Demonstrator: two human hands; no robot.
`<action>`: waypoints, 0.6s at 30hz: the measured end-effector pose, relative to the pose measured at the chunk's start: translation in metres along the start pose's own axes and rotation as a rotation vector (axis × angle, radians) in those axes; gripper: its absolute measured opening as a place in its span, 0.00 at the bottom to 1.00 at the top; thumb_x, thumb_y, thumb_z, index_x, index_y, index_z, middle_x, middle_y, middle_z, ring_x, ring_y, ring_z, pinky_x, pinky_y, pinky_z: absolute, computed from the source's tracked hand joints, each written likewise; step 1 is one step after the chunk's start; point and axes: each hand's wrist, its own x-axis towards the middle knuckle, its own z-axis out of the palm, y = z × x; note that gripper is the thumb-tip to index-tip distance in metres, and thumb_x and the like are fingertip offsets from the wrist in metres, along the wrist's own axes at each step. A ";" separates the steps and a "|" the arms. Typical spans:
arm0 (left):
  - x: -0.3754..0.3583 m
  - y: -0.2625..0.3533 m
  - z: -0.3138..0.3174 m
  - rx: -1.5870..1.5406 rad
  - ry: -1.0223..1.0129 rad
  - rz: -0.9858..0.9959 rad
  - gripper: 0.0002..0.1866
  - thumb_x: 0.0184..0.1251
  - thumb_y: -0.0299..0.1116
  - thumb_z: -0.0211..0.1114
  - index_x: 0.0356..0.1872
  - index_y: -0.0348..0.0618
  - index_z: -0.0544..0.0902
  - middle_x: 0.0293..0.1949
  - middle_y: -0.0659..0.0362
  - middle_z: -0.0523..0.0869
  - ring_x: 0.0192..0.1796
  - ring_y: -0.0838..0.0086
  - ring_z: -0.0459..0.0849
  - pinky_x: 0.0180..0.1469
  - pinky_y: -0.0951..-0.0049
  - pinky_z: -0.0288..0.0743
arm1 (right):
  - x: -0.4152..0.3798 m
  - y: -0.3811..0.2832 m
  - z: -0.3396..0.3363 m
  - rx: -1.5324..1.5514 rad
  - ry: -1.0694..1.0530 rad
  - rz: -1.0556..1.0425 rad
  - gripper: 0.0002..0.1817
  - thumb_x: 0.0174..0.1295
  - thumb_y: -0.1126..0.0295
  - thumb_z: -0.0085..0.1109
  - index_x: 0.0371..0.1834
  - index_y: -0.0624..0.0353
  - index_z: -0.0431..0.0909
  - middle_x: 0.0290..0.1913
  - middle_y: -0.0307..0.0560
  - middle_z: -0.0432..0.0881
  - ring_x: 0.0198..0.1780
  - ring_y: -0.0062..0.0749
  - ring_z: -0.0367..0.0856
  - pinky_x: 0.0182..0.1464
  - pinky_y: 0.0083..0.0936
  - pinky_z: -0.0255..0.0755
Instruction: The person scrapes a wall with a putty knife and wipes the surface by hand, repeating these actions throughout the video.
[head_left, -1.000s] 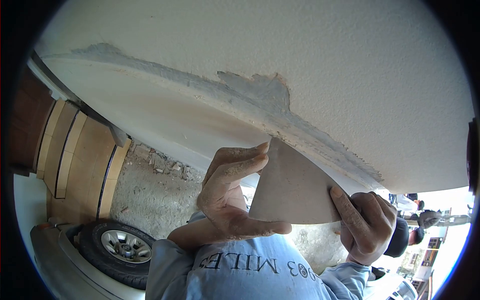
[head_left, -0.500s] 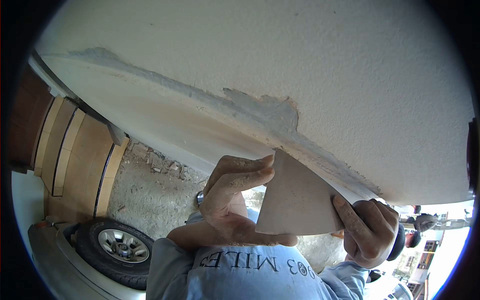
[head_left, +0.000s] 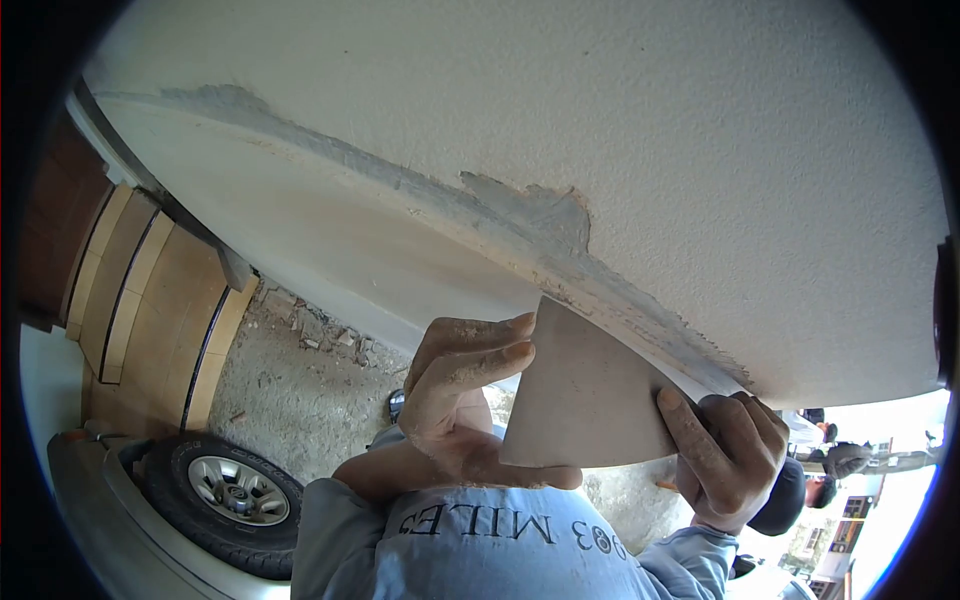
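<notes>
Between my hands is a flat, plain grey-beige sheet that looks like sandpaper. Its upper edge lies along the underside of a rough corner edge of the wall. My left hand holds the sheet at its left side, two fingertips at the upper corner and the thumb by the lower one. My right hand is closed on the right end, one finger flat on the face; its thumb is hidden. Pale dust coats both hands. Above the edge runs a smooth grey filler patch with a ragged outline.
A vehicle's wheel stands at lower left, near tiled steps. Broken rubble lies along the wall base on the concrete floor. At far right, blurred people and buildings show outdoors.
Both hands and the sheet have shifted slightly left in view, along with a small shift of the whole scene. The grip looks the same.
</notes>
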 end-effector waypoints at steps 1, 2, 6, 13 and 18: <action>0.000 0.000 0.000 0.008 -0.005 -0.012 0.38 0.36 0.47 0.77 0.46 0.29 0.73 0.45 0.44 0.77 0.52 0.65 0.75 0.49 0.71 0.75 | -0.001 0.000 -0.001 0.007 0.002 0.003 0.18 0.45 0.67 0.62 0.43 0.44 0.80 0.13 0.34 0.71 0.15 0.14 0.71 0.12 0.17 0.67; 0.000 0.001 -0.001 0.015 -0.010 -0.022 0.37 0.36 0.47 0.77 0.45 0.29 0.73 0.44 0.44 0.77 0.51 0.65 0.75 0.49 0.71 0.75 | -0.001 -0.001 0.000 0.010 0.005 0.006 0.18 0.44 0.67 0.62 0.43 0.44 0.80 0.13 0.34 0.71 0.15 0.14 0.71 0.12 0.17 0.67; -0.002 0.000 -0.003 0.013 -0.011 -0.072 0.37 0.36 0.47 0.77 0.45 0.29 0.74 0.44 0.45 0.77 0.51 0.66 0.75 0.49 0.71 0.75 | 0.001 0.000 0.001 0.000 -0.013 0.006 0.19 0.44 0.68 0.62 0.44 0.45 0.80 0.12 0.34 0.72 0.15 0.14 0.71 0.13 0.18 0.67; -0.001 -0.002 -0.004 0.045 -0.027 -0.073 0.37 0.35 0.48 0.77 0.45 0.31 0.74 0.43 0.46 0.78 0.49 0.66 0.76 0.43 0.73 0.78 | 0.004 0.000 -0.001 0.019 -0.046 0.011 0.19 0.44 0.69 0.63 0.44 0.47 0.80 0.13 0.36 0.75 0.16 0.15 0.74 0.15 0.19 0.71; 0.002 -0.002 -0.002 0.040 -0.025 -0.098 0.36 0.36 0.47 0.77 0.44 0.31 0.74 0.43 0.45 0.78 0.48 0.67 0.77 0.35 0.77 0.80 | 0.002 0.001 0.000 0.032 -0.054 0.028 0.20 0.44 0.70 0.63 0.45 0.47 0.80 0.14 0.36 0.75 0.17 0.15 0.74 0.17 0.20 0.73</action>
